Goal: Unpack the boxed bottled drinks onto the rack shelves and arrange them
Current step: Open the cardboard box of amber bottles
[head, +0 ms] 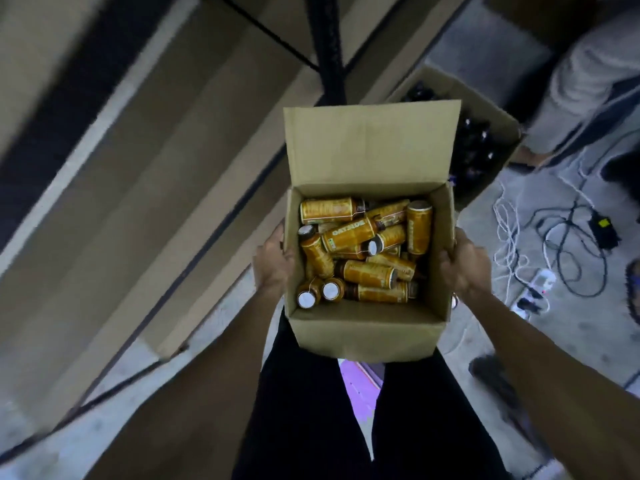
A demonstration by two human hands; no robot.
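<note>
A person held an open cardboard box [367, 336] at waist height, above their own black trousers [304, 410], looking straight down into it. The left hand [273, 261] gripped the box's left wall and the right hand [462, 263] gripped its right wall, so the two hands were apart with the box clamped between them. Inside, golden-brown bottles [349, 233] with dark necks and pale caps lay jumbled on their sides, pointing in several directions, and a few near the box's near-left corner showed their caps upward. The far flap [370, 147] of the box stood upright.

To the left, the brown boards of the rack shelves [138, 188] ran slantwise across the view, blurred, with a dark rack post [327, 46] rising beyond the box. On the floor to the far right, a second open carton [450, 84] held dark bottles [474, 150]. Near right of it, tangled black and white cables [568, 244] and a white power strip [540, 282] lay on the pale floor. Another person in light clothing [588, 81] was at the far right edge, beside the second carton.
</note>
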